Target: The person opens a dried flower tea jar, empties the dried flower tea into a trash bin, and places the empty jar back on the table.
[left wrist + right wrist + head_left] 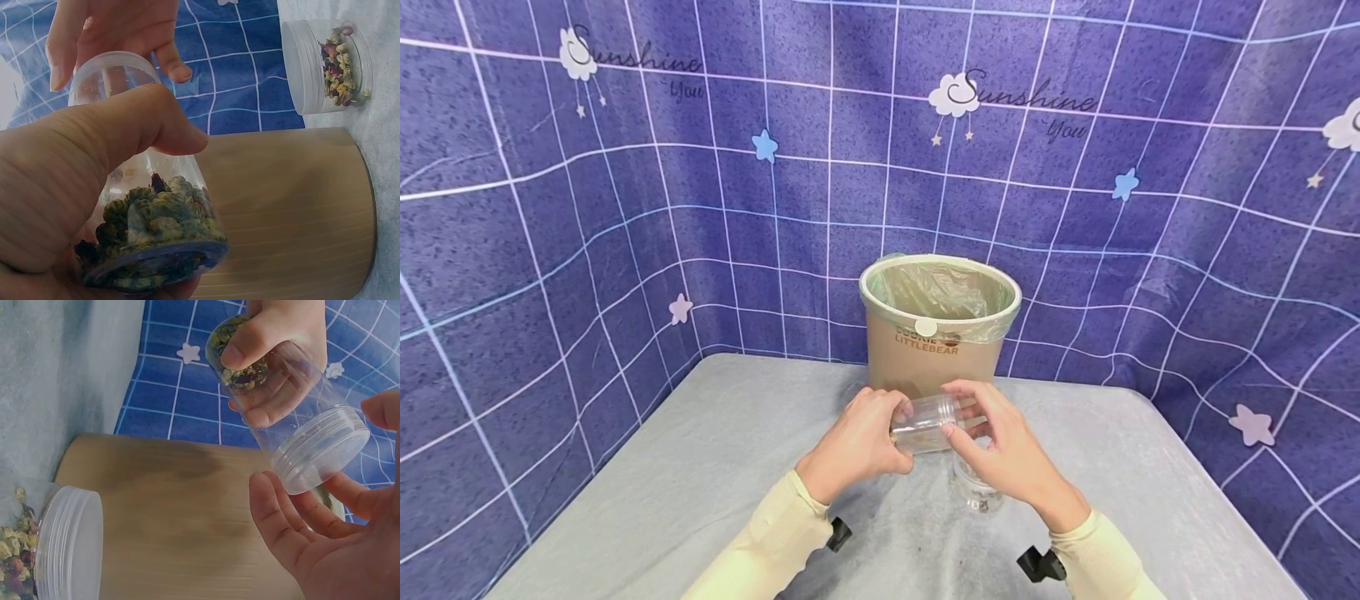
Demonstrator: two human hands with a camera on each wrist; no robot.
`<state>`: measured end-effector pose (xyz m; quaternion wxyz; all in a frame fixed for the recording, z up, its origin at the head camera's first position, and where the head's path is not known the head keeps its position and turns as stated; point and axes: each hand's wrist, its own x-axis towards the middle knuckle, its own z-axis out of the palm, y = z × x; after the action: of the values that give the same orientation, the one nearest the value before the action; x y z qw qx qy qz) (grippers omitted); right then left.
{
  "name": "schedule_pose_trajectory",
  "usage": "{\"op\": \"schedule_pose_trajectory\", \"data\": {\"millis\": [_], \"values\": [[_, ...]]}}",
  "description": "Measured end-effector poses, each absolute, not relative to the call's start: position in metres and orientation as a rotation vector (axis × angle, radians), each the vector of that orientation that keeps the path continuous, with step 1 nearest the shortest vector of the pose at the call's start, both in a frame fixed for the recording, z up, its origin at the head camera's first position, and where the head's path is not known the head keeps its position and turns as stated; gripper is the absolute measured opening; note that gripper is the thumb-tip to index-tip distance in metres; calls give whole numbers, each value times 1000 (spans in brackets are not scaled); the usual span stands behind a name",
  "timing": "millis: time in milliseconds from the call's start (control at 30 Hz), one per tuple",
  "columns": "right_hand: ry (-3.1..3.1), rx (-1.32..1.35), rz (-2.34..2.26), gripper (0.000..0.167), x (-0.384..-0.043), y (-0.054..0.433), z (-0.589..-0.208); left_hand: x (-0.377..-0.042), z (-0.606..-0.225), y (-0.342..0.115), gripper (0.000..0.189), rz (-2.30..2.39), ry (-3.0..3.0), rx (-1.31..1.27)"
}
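Note:
My left hand (pixel 867 435) grips a clear plastic jar (pixel 921 423), tilted onto its side above the table. Dried flower buds (pixel 164 214) lie toward its base, in the left wrist view. A clear screw lid (pixel 325 450) closes the end facing my right hand (pixel 1006 446). That hand's fingers are spread around the lid, the thumb apart from it in the right wrist view; whether the other fingertips touch it I cannot tell. A second lidded jar (pixel 979 498) stands on the table below my right hand, with yellowish and red dried flowers (pixel 339 69) inside.
Behind the hands stands a tan bin (pixel 934 367) with a pale rim and a thin plastic liner (pixel 951 292). A grey cloth covers the table (pixel 730 450). Blue gridded curtain (pixel 820 192) hangs around the back and sides.

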<state>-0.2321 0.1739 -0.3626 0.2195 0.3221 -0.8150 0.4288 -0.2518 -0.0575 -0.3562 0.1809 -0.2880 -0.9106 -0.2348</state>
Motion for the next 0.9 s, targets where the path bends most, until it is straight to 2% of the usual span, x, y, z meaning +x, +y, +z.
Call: {"op": "schedule_pose_trajectory", "data": {"millis": [900], "values": [[-2387, 626, 1345, 22, -232, 172, -362, -252, -359, -55, 46, -642, -2528, -846]]}}
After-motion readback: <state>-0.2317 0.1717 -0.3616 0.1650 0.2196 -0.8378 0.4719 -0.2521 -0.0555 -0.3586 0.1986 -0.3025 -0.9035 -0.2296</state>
